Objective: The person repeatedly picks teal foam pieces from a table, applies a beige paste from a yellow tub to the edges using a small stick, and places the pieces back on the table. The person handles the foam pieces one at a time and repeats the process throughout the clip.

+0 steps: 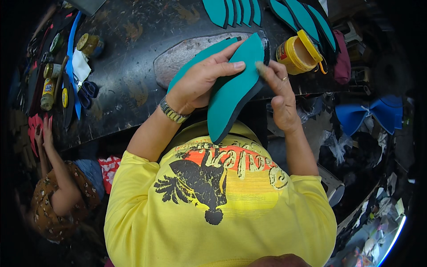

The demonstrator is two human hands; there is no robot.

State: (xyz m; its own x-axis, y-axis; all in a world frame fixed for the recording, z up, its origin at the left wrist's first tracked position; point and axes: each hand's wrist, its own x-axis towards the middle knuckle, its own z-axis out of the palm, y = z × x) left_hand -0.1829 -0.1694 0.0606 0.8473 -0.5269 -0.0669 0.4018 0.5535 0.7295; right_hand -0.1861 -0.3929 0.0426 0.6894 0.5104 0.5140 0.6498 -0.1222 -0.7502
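My left hand (200, 78), with a metal watch on its wrist, grips a teal shoe sole (238, 89) with a dark underside and edge. The thumb lies on the teal face, and the other fingers are partly hidden behind it. My right hand (280, 91), wearing a ring, is at the sole's far right edge. Its fingertips are slightly blurred by the edge, and the thumb stands apart. Behind my left hand, another teal sole (195, 58) rests on a grey stone-like slab (171, 55). Right of my right hand stands an open yellow tub (291, 58) with brownish contents.
More teal soles (233, 11) lie in overlapping rows at the far side of the dark table (120, 66). Jars (87, 44), a blue strip (70, 66) and tools crowd the left. A co-worker's hands (44, 133) touch red pieces at lower left. A blue bow-shaped piece (369, 115) is at right.
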